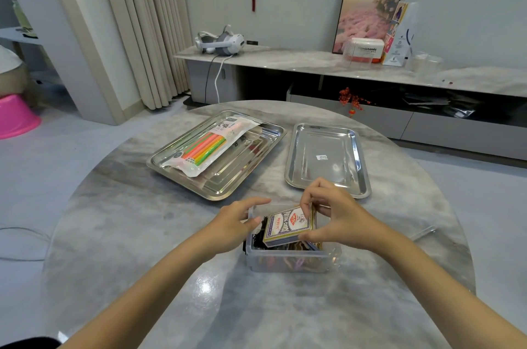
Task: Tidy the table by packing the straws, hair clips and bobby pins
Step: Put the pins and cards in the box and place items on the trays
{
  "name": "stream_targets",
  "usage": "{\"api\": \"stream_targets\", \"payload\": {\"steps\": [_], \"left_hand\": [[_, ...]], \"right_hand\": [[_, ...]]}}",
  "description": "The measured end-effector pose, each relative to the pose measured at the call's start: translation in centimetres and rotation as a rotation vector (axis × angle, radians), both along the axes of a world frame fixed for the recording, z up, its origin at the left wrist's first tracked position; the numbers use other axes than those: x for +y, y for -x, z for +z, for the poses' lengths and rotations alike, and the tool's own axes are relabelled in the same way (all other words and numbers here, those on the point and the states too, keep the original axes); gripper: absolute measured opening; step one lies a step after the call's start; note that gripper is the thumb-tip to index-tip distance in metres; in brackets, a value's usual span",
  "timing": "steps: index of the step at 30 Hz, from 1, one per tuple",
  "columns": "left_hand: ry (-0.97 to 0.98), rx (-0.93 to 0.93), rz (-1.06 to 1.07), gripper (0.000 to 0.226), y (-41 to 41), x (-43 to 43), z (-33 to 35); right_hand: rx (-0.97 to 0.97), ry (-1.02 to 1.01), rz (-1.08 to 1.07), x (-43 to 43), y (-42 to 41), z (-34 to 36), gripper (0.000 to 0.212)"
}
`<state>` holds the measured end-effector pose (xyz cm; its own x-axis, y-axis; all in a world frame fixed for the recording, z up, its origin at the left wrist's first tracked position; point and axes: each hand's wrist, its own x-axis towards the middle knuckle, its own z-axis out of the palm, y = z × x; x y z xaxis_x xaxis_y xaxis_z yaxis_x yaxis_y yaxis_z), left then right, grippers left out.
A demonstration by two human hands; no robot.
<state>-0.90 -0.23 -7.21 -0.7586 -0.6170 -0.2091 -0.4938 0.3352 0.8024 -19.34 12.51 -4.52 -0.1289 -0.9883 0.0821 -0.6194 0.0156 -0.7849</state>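
Note:
A clear plastic box [285, 261] stands on the round marble table [142, 234], with dark bobby pins [258, 236] and coloured hair clips [293, 263] inside. My right hand [333, 211] pinches a playing-card pack [288, 224] by its two ends, tilted over the box. My left hand [239, 220] holds the box's left rim, thumb on the inside. A bag of coloured straws [208, 146] lies in the left steel tray [251, 174].
A second steel tray [328, 160] with only a small sticker sits at the right, behind the box. A clear lid [425, 233] lies near the table's right edge. Behind the table runs a low marble cabinet with a headset and a framed picture.

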Motion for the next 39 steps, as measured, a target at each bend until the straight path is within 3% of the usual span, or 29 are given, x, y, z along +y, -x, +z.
{"api": "stream_targets", "payload": {"steps": [10, 14, 17, 19, 24, 27, 39], "left_hand": [[0.092, -0.017, -0.029, 0.045, 0.0, 0.5, 0.5], [0.106, -0.024, -0.04, 0.046, -0.1, 0.5, 0.5], [0.111, -0.022, -0.045, 0.046, -0.1, 0.5, 0.4], [0.119, -0.027, -0.047, 0.046, -0.1, 0.4, 0.4], [0.137, -0.04, -0.056, 0.046, 0.0, 0.3, 0.2], [0.154, -0.036, -0.061, 0.045, -0.1, 0.1, 0.1], [0.129, 0.02, -0.046, 0.043, -0.3, 0.2, -0.3]], "right_hand": [[0.346, -0.222, 0.065, 0.6, 0.8, -0.7, 0.044], [0.268, -0.065, 0.042, 0.1, 1.5, -0.1, 0.031], [0.239, 0.034, -0.106, 0.4, 3.2, 0.4, 0.027], [0.342, -0.055, -0.24, 0.7, 4.4, 0.1, 0.03], [0.655, -0.555, -0.51, 1.3, 5.2, -1.4, 0.042], [0.692, -0.745, -0.616, 1.0, 4.8, -2.2, 0.047], [0.71, -0.739, -0.72, 1.5, 5.0, -5.0, 0.038]]}}
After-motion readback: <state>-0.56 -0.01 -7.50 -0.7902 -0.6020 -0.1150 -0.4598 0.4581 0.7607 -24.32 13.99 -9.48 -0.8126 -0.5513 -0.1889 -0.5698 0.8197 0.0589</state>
